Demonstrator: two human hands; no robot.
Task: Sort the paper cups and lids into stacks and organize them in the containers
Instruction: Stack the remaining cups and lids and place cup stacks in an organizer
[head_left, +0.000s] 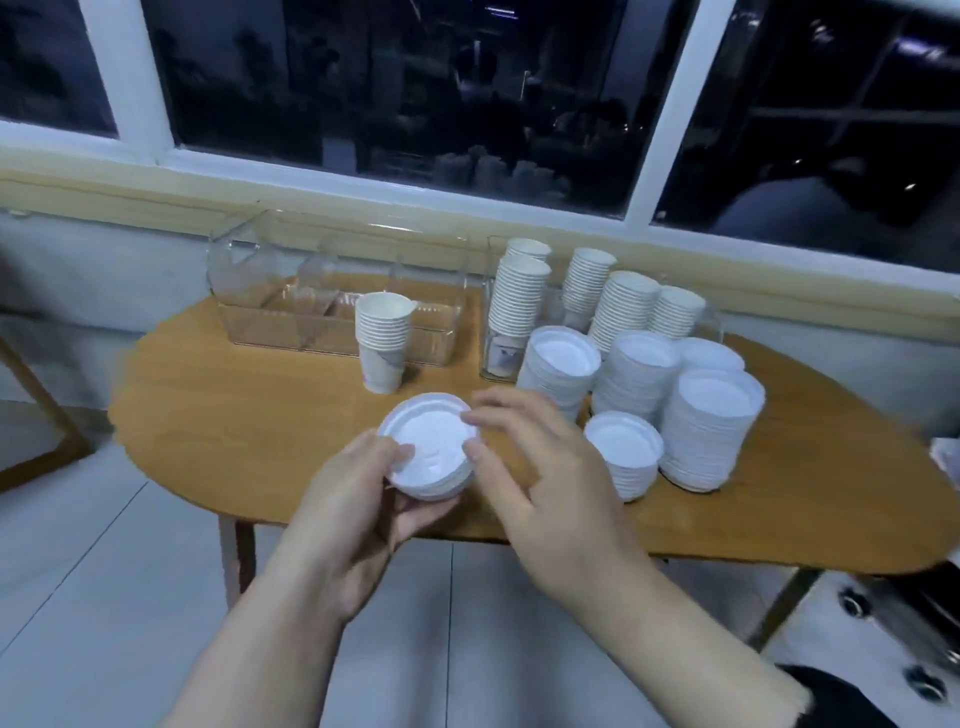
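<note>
My left hand (358, 499) grips a small stack of white lids (428, 447) from below, just above the wooden table (249, 410). My right hand (524, 457) touches the stack's right rim with thumb and fingertips. A short stack of paper cups (383, 338) stands behind the lids. Several taller cup stacks (519, 296) stand in a clear container (491, 358) at the back right. Several lid stacks (711, 431) crowd the table's right side, with a short one (623, 452) nearest my right hand.
A clear divided container (332, 296) sits at the back left of the table, below the window sill. The table's front edge lies under my forearms, with tiled floor below. A dark wheeled object (893, 623) is at the lower right.
</note>
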